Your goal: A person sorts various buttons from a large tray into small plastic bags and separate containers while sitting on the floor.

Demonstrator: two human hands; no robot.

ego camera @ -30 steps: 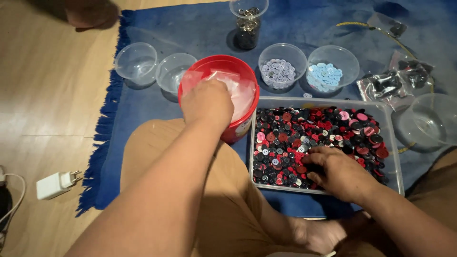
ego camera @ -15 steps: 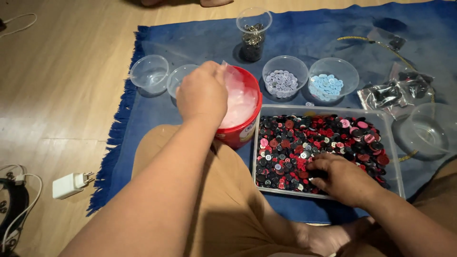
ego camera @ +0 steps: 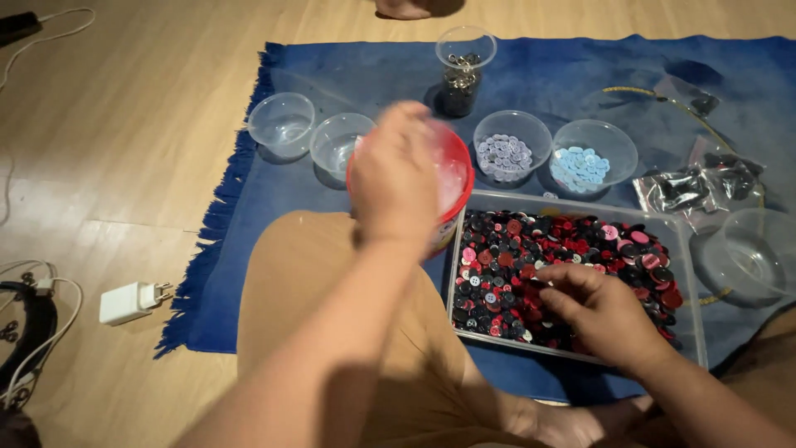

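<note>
My left hand (ego camera: 396, 178) hovers, blurred, over a red bucket (ego camera: 458, 166) with a white inside; its back faces me and its fingers are hidden. The bucket stands on a blue mat (ego camera: 580, 83) by my knee. To its right a clear rectangular tray (ego camera: 572, 202) holds many red, black and pink buttons (ego camera: 572, 241). My right hand (ego camera: 601, 311) rests in the tray's near half, fingertips pinched together among the buttons.
Two empty clear bowls (ego camera: 282, 124) (ego camera: 338, 143) stand left of the bucket. Behind are a cup of dark metal bits (ego camera: 463, 70), a bowl of lilac buttons (ego camera: 510, 149) and one of pale blue buttons (ego camera: 593, 158). Plastic bags (ego camera: 692, 187), another clear bowl (ego camera: 750, 253), a white charger (ego camera: 128, 300).
My left hand has lifted from inside the bucket to just above its left rim. My right hand has shifted slightly within the tray. The view has tilted down and left.
</note>
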